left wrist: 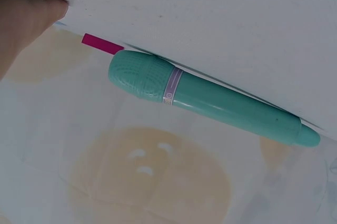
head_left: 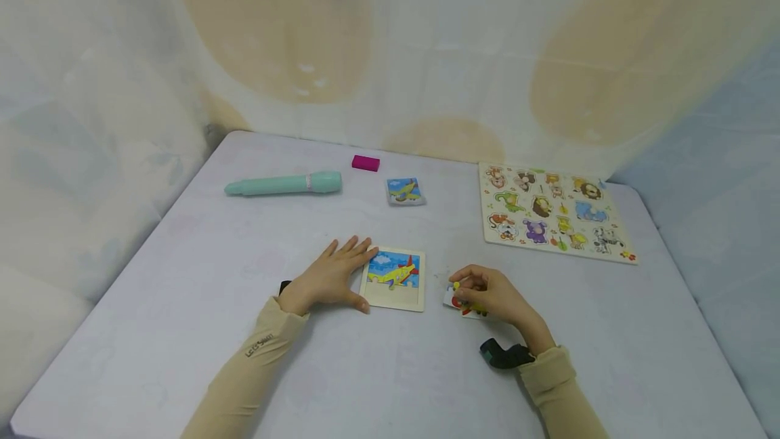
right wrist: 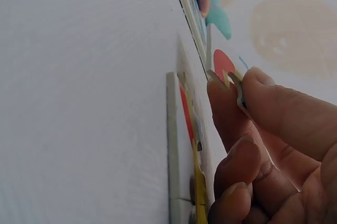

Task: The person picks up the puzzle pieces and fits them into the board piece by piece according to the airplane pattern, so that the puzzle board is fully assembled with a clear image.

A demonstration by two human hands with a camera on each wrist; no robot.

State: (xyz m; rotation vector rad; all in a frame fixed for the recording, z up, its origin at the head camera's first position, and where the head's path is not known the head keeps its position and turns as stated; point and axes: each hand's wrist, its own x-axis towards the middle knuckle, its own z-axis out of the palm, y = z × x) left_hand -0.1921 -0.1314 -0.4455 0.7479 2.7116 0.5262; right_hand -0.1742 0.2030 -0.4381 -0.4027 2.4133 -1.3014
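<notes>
A small square wooden puzzle [head_left: 396, 298] lies in the middle of the table, its upper part filled with a yellow airplane on blue sky and a bare wood strip below. My left hand [head_left: 332, 273] is spread flat beside it, fingertips on its upper left corner and thumb near the lower left. To the right, my right hand [head_left: 496, 297] pinches a white puzzle piece [right wrist: 223, 62] with a red spot between thumb and index finger, tilted up. Under that hand lie more puzzle pieces [head_left: 474, 314] with red and yellow, partly hidden by the fingers.
Behind lie a mint-green toy microphone [head_left: 277, 185], a magenta block [head_left: 365, 163] and a wrapped airplane puzzle [head_left: 404, 191]. At the back right rests an animal puzzle board [head_left: 548, 212]. A patterned cloth [head_left: 439, 53] hangs behind the table.
</notes>
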